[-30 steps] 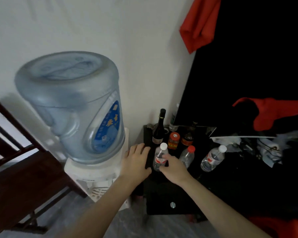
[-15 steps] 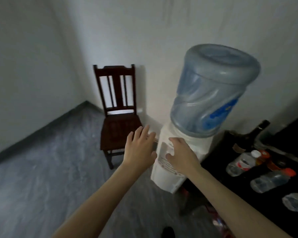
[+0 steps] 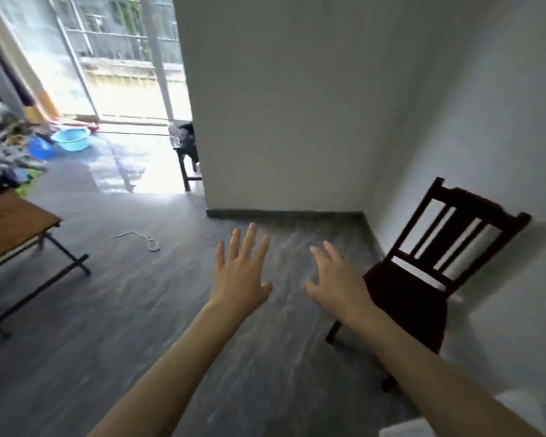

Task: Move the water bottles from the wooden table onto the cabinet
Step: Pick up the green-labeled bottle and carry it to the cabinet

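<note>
A grey floor (image 3: 171, 310) fills the room. No water bottles show. The wooden table (image 3: 10, 228) stands at the far left. The left hand (image 3: 240, 275) and right hand (image 3: 338, 282) hover, fingers spread, holding nothing. A dark chair (image 3: 429, 279) stands right.

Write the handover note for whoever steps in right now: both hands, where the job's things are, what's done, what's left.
Left hand: open, fingers spread, nothing in its grip.
Right hand: open, empty, held over the floor in front of the dark wooden chair.
Wooden table: only a corner shows at the left edge; no bottles visible on that part.
Cabinet and water bottles: out of view.
Done: cannot be judged from this view.
Left: check the rest of the table for bottles and carry any found to the cabinet.
</note>
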